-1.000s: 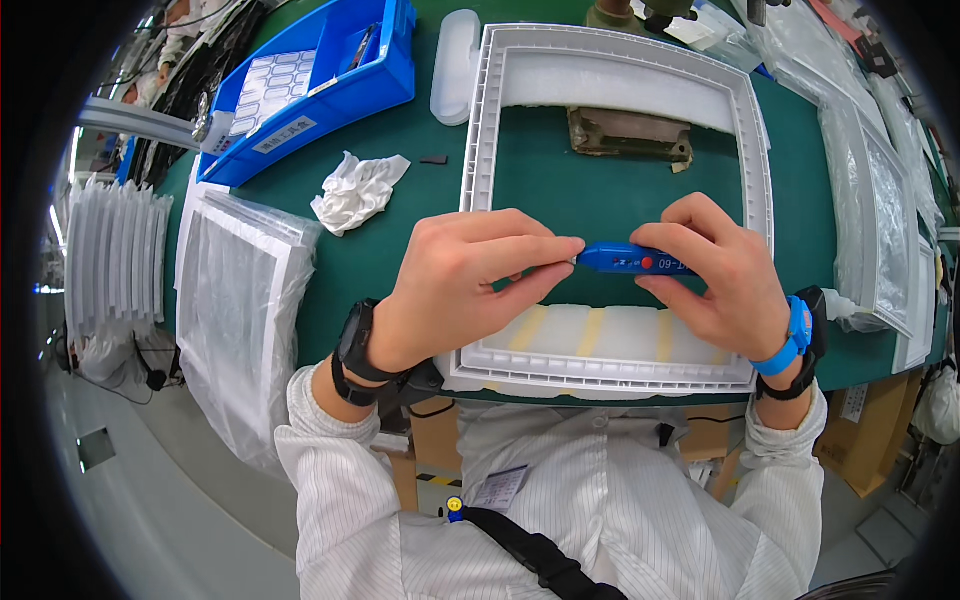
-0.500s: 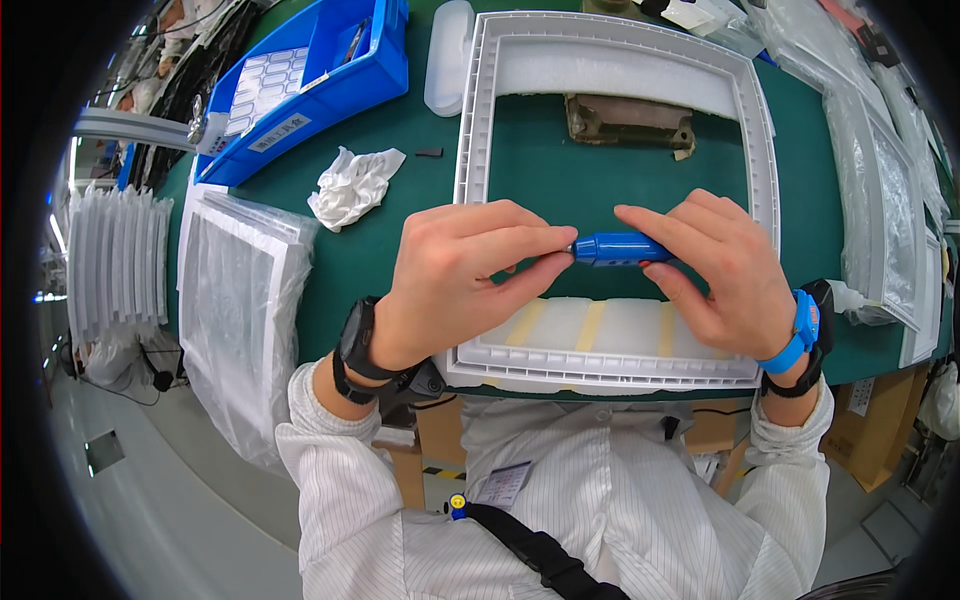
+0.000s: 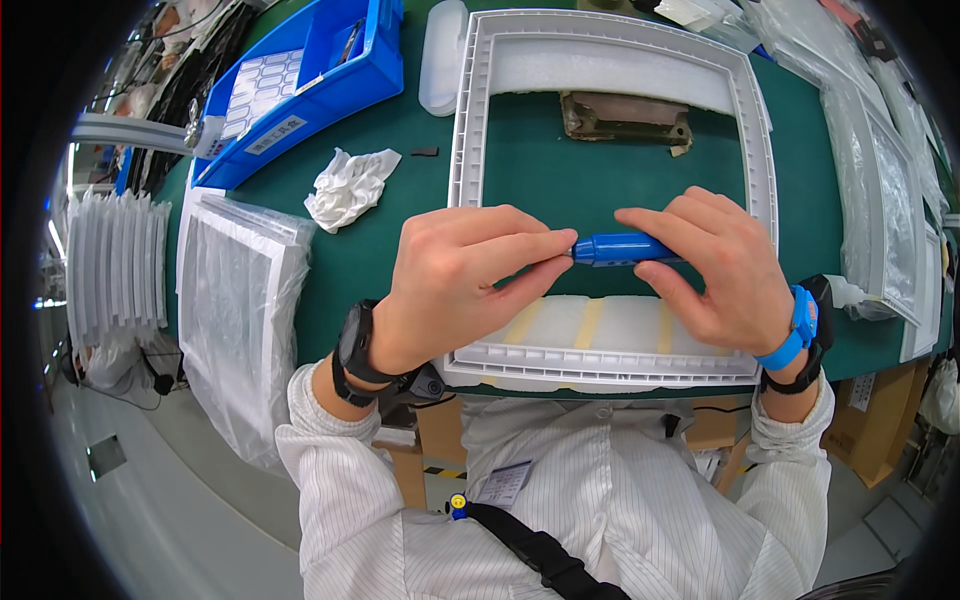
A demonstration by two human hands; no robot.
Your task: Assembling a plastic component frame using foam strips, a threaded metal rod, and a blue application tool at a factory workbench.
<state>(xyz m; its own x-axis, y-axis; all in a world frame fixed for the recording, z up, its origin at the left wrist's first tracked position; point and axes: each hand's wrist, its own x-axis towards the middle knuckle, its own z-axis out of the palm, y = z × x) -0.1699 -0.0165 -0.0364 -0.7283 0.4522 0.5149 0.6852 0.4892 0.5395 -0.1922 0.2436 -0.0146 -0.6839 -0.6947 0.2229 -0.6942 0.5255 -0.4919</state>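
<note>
My right hand (image 3: 722, 262) holds a blue tool handle (image 3: 615, 249), a thick barrel lying level, between the thumb and fingers. At the handle's left end, my left hand (image 3: 475, 262) pinches a small metal tip between thumb and forefinger; most of that tip is covered by the fingertips. Both hands are above the opening of a white rectangular plastic frame (image 3: 463, 135) with ribbed edges. White foam (image 3: 560, 322) with yellowish tape strips lines the frame's near side. Inside the far part of the opening sits a brownish metal block (image 3: 625, 118).
A blue tool bin (image 3: 325, 105) stands at the far left, with a crumpled white tissue (image 3: 347, 188) and a small dark piece (image 3: 425, 152) nearby. Bagged white frames (image 3: 240, 300) lie left; more wrapped frames (image 3: 885, 200) are on the right. A clear plastic case (image 3: 441, 60) lies beside the frame.
The hands keep the same hold on the blue handle. My right thumb has shifted slightly left along its lower side. The view has moved very slightly.
</note>
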